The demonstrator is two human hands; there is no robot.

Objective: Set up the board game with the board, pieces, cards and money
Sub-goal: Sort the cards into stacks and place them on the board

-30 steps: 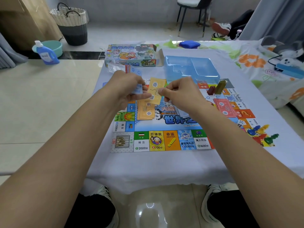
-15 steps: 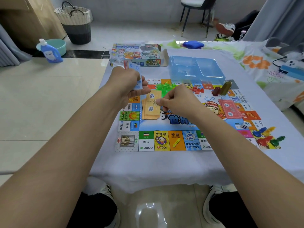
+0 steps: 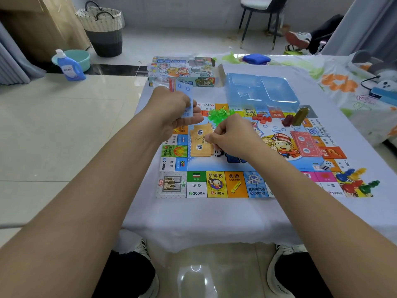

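Note:
The colourful game board (image 3: 214, 186) lies flat on the white-clothed table. My left hand (image 3: 174, 110) holds a small stack of blue cards (image 3: 185, 93) above the board's left side. My right hand (image 3: 232, 136) pinches the edge of the yellow card pile (image 3: 200, 145) lying on the board. A pink card stack (image 3: 306, 143) lies at the right. Green houses (image 3: 219, 114), red houses (image 3: 261, 118), two tall blocks (image 3: 295, 118), a die (image 3: 326, 165) and coloured pawns (image 3: 356, 183) lie on the board.
The opened game box (image 3: 182, 70) and a blue plastic insert tray (image 3: 261, 91) stand behind the board. A patterned cloth with a cable and devices (image 3: 382, 91) covers the right. On the floor stand a detergent bottle (image 3: 68, 66), basket (image 3: 103, 29) and chair (image 3: 260, 9).
My right hand carried a yellow card down from mid-air onto the yellow pile on the board. My left hand kept the blue cards raised.

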